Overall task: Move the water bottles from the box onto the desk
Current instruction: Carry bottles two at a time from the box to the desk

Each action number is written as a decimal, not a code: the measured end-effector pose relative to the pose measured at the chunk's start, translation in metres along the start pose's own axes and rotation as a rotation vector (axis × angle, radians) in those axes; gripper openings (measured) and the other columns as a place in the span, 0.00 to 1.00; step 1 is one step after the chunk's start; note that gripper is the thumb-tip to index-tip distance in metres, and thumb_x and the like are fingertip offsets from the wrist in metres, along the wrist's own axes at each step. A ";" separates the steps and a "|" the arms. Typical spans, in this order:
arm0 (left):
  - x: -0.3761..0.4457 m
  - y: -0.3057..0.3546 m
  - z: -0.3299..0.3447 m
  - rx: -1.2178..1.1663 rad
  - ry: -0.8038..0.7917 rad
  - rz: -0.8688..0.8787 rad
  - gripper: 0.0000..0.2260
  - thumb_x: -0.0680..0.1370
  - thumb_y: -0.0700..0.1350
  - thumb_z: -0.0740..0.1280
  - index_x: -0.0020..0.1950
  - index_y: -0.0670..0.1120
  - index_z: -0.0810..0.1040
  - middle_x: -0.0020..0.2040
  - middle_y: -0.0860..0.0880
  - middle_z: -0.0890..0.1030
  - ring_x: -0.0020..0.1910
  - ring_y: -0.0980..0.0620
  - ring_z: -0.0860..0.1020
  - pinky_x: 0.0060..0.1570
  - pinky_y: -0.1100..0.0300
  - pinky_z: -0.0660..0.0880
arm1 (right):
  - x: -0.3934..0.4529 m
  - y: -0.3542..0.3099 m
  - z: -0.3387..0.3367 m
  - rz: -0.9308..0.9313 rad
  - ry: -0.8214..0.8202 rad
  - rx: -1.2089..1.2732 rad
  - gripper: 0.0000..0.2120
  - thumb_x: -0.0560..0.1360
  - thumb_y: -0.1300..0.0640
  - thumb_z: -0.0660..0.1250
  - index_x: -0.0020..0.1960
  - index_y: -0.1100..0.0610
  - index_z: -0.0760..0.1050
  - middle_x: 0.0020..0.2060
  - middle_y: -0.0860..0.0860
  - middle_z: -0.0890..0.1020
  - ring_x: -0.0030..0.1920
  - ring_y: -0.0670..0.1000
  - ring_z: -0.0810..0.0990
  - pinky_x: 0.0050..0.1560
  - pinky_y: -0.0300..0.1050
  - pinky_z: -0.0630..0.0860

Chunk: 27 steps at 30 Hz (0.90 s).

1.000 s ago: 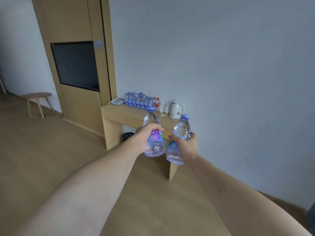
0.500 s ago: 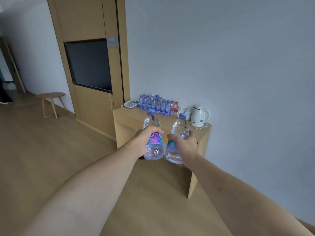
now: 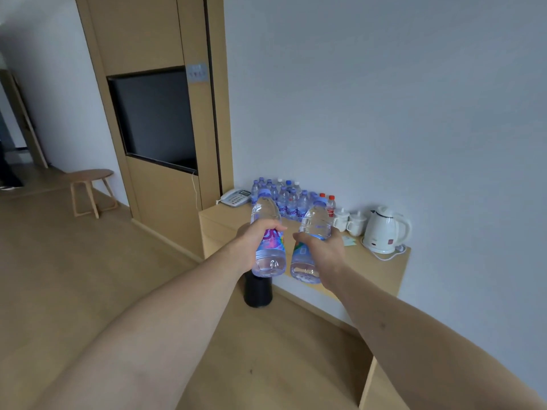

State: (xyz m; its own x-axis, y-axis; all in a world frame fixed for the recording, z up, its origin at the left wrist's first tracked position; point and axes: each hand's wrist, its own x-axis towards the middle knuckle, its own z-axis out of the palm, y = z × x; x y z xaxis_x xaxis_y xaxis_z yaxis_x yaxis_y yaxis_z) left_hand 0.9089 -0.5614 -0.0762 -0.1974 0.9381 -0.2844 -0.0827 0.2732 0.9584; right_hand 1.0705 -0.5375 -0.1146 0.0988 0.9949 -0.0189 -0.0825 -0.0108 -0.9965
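Carrying both bottles upright toward the desk (image 3: 367,264), I want to set them down gently on the bare wood in front of the cluster of bottles (image 3: 288,199) by the wall, clear of the cups (image 3: 349,221) and kettle (image 3: 384,229). My left hand (image 3: 254,236) is wrapped tight around the labelled bottle (image 3: 268,232); my right hand (image 3: 322,251) is closed around the other bottle (image 3: 310,241) (both off the desk; no box in view).
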 end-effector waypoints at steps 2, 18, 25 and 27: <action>0.033 0.005 -0.011 -0.008 -0.010 -0.011 0.21 0.64 0.46 0.79 0.54 0.41 0.82 0.44 0.40 0.84 0.42 0.39 0.83 0.52 0.47 0.81 | 0.025 0.005 0.020 0.008 0.005 0.012 0.33 0.59 0.52 0.82 0.60 0.51 0.73 0.48 0.55 0.85 0.37 0.55 0.88 0.35 0.48 0.82; 0.288 0.065 -0.108 -0.055 -0.303 -0.044 0.40 0.63 0.69 0.77 0.64 0.41 0.80 0.54 0.38 0.86 0.52 0.39 0.85 0.61 0.42 0.80 | 0.203 0.029 0.186 0.077 0.209 0.148 0.25 0.67 0.55 0.81 0.58 0.49 0.72 0.46 0.58 0.86 0.35 0.58 0.88 0.30 0.49 0.82; 0.368 0.076 -0.109 0.013 -0.423 -0.076 0.39 0.64 0.70 0.77 0.65 0.46 0.80 0.52 0.40 0.87 0.50 0.40 0.86 0.57 0.43 0.81 | 0.261 0.042 0.206 0.100 0.325 0.203 0.26 0.67 0.52 0.81 0.59 0.52 0.71 0.48 0.59 0.85 0.36 0.56 0.88 0.31 0.47 0.81; 0.389 0.076 -0.099 0.018 -0.420 -0.088 0.36 0.65 0.69 0.77 0.63 0.47 0.81 0.50 0.41 0.87 0.47 0.41 0.87 0.52 0.46 0.83 | 0.277 0.048 0.204 0.103 0.355 0.207 0.28 0.67 0.52 0.81 0.61 0.52 0.72 0.47 0.58 0.86 0.35 0.56 0.88 0.30 0.46 0.81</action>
State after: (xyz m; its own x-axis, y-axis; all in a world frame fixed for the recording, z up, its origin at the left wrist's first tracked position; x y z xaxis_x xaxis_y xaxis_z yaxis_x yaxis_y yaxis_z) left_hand 0.7287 -0.1972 -0.1159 0.2248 0.9151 -0.3347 -0.0633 0.3565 0.9321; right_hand 0.8916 -0.2425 -0.1507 0.4117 0.8932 -0.1807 -0.3035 -0.0525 -0.9514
